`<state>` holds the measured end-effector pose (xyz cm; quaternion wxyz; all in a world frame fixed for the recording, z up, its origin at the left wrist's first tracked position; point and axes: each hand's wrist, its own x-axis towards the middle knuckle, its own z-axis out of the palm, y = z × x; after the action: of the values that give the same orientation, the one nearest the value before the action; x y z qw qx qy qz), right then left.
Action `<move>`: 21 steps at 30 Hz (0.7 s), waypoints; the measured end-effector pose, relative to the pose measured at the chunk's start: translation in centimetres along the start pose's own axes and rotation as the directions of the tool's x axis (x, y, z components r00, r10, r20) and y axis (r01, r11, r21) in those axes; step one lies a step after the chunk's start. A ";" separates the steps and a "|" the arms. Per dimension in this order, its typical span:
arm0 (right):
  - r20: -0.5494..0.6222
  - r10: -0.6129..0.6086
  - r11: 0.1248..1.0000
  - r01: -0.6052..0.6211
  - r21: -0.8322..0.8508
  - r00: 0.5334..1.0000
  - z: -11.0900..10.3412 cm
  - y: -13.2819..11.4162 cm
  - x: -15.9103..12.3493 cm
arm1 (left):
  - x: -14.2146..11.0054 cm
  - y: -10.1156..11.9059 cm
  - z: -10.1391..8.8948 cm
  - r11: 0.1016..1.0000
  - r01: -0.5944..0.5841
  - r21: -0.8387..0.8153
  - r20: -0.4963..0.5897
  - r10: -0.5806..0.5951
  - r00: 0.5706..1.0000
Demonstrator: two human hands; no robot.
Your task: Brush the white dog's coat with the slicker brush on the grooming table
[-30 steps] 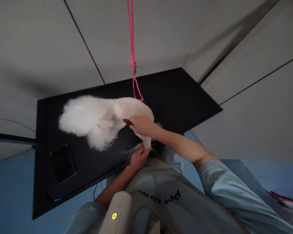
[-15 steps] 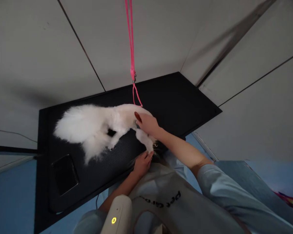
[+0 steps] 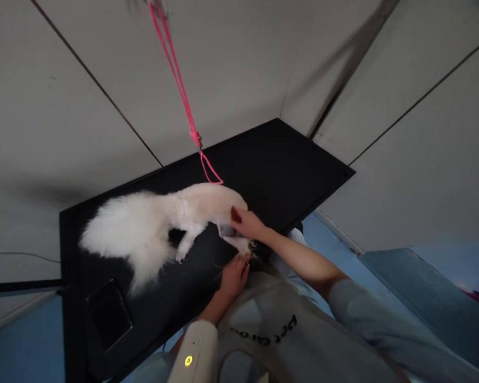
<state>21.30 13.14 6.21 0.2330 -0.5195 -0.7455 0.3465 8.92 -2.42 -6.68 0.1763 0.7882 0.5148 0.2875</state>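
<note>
A white pet [image 3: 199, 205] lies on its side on a black table, its body clipped short and long fluffy fur at the left; its kind is not clear. My left hand [image 3: 234, 274] is closed with its fingertips on the lower end of one leg [image 3: 239, 244]. Above that leg, against the pet's rear, my right hand [image 3: 249, 223] grips a small tool with a reddish-brown end [image 3: 236, 215]. My fingers cover much of this tool, so I cannot make out its exact kind.
A pink leash [image 3: 179, 85] hangs from above, its loop reaching the pet's back. On the black table [image 3: 271, 170], a dark phone-like slab [image 3: 109, 314] lies at the lower left. A pale device with a yellow light [image 3: 195, 351] is close below me. Grey wall panels [image 3: 231, 64] stand behind.
My view has tilted, shifting the leash leftward. My right hand has moved lower on the pet's rear and turned the tool. The held leg now lies flatter, with my left hand still at its end.
</note>
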 end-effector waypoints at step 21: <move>-0.454 0.266 0.861 0.002 0.509 0.850 1.3 0.8 3.4 | 9.6 -3.6 -13.8 0.982 0.157 -0.107 -0.210 -0.176 0.962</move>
<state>19.68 16.18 4.73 0.5204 -0.5674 -0.5051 0.3901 0.51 7.61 4.50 0.1773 0.6970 0.5822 0.3791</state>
